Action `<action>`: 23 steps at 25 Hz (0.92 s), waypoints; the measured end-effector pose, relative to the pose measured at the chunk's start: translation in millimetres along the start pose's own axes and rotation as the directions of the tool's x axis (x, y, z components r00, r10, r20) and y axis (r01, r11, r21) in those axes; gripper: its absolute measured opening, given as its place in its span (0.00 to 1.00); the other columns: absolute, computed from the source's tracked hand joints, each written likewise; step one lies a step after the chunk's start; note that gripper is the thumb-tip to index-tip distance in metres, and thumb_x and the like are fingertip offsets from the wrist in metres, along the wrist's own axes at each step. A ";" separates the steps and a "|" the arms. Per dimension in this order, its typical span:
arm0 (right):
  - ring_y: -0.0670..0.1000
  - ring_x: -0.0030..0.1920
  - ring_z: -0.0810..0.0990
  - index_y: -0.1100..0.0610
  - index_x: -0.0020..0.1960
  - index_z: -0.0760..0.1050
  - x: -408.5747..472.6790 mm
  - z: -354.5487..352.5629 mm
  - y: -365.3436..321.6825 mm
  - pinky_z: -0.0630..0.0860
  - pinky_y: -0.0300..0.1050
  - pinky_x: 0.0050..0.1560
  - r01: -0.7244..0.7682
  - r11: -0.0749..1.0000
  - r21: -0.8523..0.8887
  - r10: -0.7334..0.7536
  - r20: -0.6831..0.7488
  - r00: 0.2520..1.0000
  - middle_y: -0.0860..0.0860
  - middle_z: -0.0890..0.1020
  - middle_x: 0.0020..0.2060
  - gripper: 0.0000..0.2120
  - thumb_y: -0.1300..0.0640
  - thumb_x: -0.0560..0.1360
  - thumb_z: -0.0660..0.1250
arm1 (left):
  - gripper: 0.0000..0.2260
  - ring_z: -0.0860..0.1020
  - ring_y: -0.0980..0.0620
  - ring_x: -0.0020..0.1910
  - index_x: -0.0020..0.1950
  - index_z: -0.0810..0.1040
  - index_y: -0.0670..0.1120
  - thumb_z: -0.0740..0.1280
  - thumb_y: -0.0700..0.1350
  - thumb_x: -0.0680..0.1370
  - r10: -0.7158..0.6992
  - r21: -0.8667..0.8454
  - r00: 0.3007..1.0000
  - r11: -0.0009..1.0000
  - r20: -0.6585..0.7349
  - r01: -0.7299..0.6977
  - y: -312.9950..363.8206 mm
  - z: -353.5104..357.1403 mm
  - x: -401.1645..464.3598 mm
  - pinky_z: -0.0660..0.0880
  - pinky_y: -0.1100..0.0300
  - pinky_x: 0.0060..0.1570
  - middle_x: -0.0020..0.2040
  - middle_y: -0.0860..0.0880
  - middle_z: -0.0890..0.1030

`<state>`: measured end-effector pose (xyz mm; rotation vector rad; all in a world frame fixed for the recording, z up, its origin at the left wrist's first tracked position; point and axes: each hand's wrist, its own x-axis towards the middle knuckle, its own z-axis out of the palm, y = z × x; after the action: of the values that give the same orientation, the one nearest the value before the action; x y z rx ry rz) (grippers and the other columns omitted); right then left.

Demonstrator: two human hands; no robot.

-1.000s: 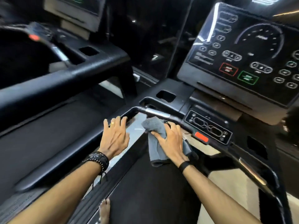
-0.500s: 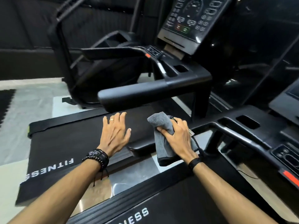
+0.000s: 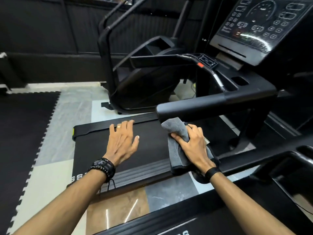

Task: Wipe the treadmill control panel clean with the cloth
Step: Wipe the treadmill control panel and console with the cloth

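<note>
Below the handrail (image 3: 211, 106) end, right hand (image 3: 194, 146) grip around the grey cloth (image 3: 176, 131), left hand (image 3: 122, 143) spread wide, empty

Above belt: open space over the treadmill belt (image 3: 152, 143), left of the handrail (image 3: 211, 106).
Obstacle right: the handrail's end, just beyond the cloth (image 3: 177, 131).
Far right: control panel (image 3: 260, 26), reachable past the handrail.

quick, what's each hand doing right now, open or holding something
Left hand: open, fingers spread, holding nothing.
Right hand: closed on the grey cloth.
</note>
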<state>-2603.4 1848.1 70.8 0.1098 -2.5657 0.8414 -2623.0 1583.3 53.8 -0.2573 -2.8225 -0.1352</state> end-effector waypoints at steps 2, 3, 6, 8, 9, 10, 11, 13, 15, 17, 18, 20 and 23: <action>0.53 0.52 0.72 0.55 0.55 0.79 23.5 17.8 -6.8 0.74 0.54 0.55 0.008 1.000 -0.014 -0.007 0.038 0.999 0.52 0.79 0.53 0.31 0.29 0.71 0.61 | 0.29 0.78 0.41 0.51 0.68 0.70 0.41 0.52 0.59 0.76 -0.020 -0.033 1.000 0.999 0.020 0.021 -15.9 11.0 13.4 0.70 0.40 0.60 0.55 0.42 0.79; 0.53 0.51 0.71 0.56 0.55 0.79 36.9 25.3 -8.4 0.73 0.53 0.55 0.008 1.000 -0.011 -0.007 0.042 0.999 0.52 0.79 0.53 0.32 0.29 0.71 0.60 | 0.28 0.78 0.41 0.50 0.67 0.71 0.41 0.52 0.59 0.76 -0.032 -0.055 0.999 0.998 0.028 0.033 -21.7 16.2 21.6 0.70 0.41 0.59 0.55 0.42 0.79; 0.53 0.51 0.71 0.57 0.54 0.79 84.3 44.9 -8.8 0.71 0.49 0.54 0.035 0.999 -0.009 -0.035 0.007 0.999 0.52 0.79 0.52 0.32 0.28 0.71 0.61 | 0.27 0.77 0.42 0.50 0.65 0.72 0.42 0.52 0.59 0.76 -0.005 -0.020 1.000 1.000 0.024 0.006 -38.0 28.4 59.3 0.70 0.42 0.58 0.55 0.44 0.78; 0.53 0.51 0.72 0.56 0.51 0.78 115.8 57.6 -5.8 0.70 0.46 0.53 0.037 0.999 0.009 -0.037 -0.013 0.999 0.52 0.79 0.50 0.30 0.29 0.72 0.61 | 0.25 0.76 0.42 0.48 0.62 0.73 0.43 0.52 0.59 0.76 0.017 -0.013 1.000 1.000 0.020 -0.016 -50.1 33.5 93.2 0.70 0.44 0.55 0.53 0.45 0.78; 0.53 0.51 0.72 0.55 0.50 0.78 133.1 63.5 -4.3 0.70 0.46 0.52 0.033 0.999 0.016 -0.033 -0.025 0.999 0.52 0.79 0.49 0.29 0.29 0.72 0.61 | 0.24 0.76 0.42 0.46 0.60 0.73 0.43 0.52 0.59 0.76 0.020 0.005 1.000 1.000 0.013 -0.021 -56.1 36.1 111.6 0.70 0.45 0.53 0.52 0.45 0.78; 0.53 0.51 0.71 0.55 0.49 0.78 151.6 68.8 -3.4 0.70 0.47 0.53 0.017 1.000 0.023 -0.016 -0.024 1.000 0.52 0.78 0.49 0.28 0.30 0.72 0.62 | 0.24 0.76 0.42 0.46 0.60 0.73 0.43 0.52 0.59 0.76 0.021 0.020 1.000 1.000 0.003 -0.021 -62.6 37.5 131.6 0.70 0.45 0.53 0.52 0.45 0.78; 0.52 0.51 0.71 0.55 0.49 0.77 168.8 74.0 -3.0 0.71 0.48 0.53 -0.007 0.999 0.034 0.008 -0.012 1.000 0.51 0.78 0.49 0.26 0.31 0.72 0.64 | 0.24 0.76 0.43 0.46 0.60 0.73 0.44 0.52 0.59 0.76 0.023 0.019 1.000 1.000 -0.004 -0.023 -69.3 38.3 151.0 0.70 0.45 0.53 0.52 0.45 0.78; 0.51 0.52 0.71 0.54 0.49 0.77 200.4 83.2 -4.1 0.72 0.49 0.53 -0.019 0.998 0.060 0.019 -0.001 1.000 0.50 0.77 0.48 0.24 0.33 0.72 0.65 | 0.25 0.76 0.44 0.47 0.60 0.73 0.45 0.50 0.60 0.76 0.019 0.037 1.000 0.999 0.003 -0.019 -82.6 38.2 186.4 0.69 0.45 0.54 0.53 0.46 0.77; 0.51 0.53 0.71 0.55 0.50 0.78 230.2 91.6 -10.0 0.72 0.48 0.53 0.017 0.998 0.053 -0.017 0.005 1.000 0.51 0.78 0.49 0.25 0.33 0.72 0.65 | 0.25 0.76 0.45 0.48 0.60 0.72 0.45 0.49 0.59 0.76 0.009 0.056 1.000 0.998 -0.008 -0.009 -90.9 37.4 214.7 0.69 0.45 0.56 0.53 0.47 0.77; 0.52 0.54 0.72 0.56 0.51 0.79 254.1 100.3 -12.1 0.71 0.46 0.54 0.017 0.998 0.054 -0.018 0.025 1.000 0.52 0.79 0.50 0.26 0.33 0.72 0.65 | 0.24 0.76 0.45 0.47 0.59 0.72 0.44 0.49 0.59 0.76 0.006 0.021 1.000 1.000 -0.009 -0.006 -97.1 38.0 237.0 0.69 0.44 0.55 0.52 0.46 0.77; 0.52 0.54 0.72 0.56 0.52 0.79 264.8 105.8 -12.4 0.71 0.46 0.54 0.011 0.998 0.065 -0.013 0.031 0.999 0.52 0.79 0.51 0.26 0.33 0.72 0.65 | 0.24 0.76 0.45 0.46 0.58 0.73 0.44 0.49 0.58 0.75 0.003 0.028 1.000 1.000 -0.002 -0.003 -101.5 41.1 247.3 0.69 0.44 0.55 0.51 0.46 0.77; 0.51 0.53 0.72 0.56 0.52 0.78 285.2 118.6 -11.1 0.71 0.46 0.54 0.023 0.998 0.053 -0.025 0.033 0.999 0.51 0.79 0.51 0.25 0.34 0.73 0.65 | 0.23 0.75 0.45 0.44 0.58 0.73 0.45 0.48 0.58 0.76 0.003 0.061 1.000 0.998 -0.008 -0.002 -109.3 49.1 271.3 0.70 0.44 0.55 0.50 0.46 0.77; 0.49 0.53 0.70 0.56 0.53 0.78 319.9 139.8 -4.3 0.68 0.43 0.53 -0.020 0.999 0.045 0.018 0.036 0.999 0.51 0.79 0.52 0.23 0.36 0.74 0.67 | 0.22 0.75 0.45 0.44 0.57 0.73 0.44 0.50 0.57 0.76 0.017 0.027 1.000 0.999 0.017 -0.018 -123.6 63.8 312.7 0.70 0.43 0.55 0.49 0.46 0.77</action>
<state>-2944.1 1782.4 109.3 0.1155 -2.5853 0.9129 -2958.3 1520.5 80.9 -0.2779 -2.8359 -0.0911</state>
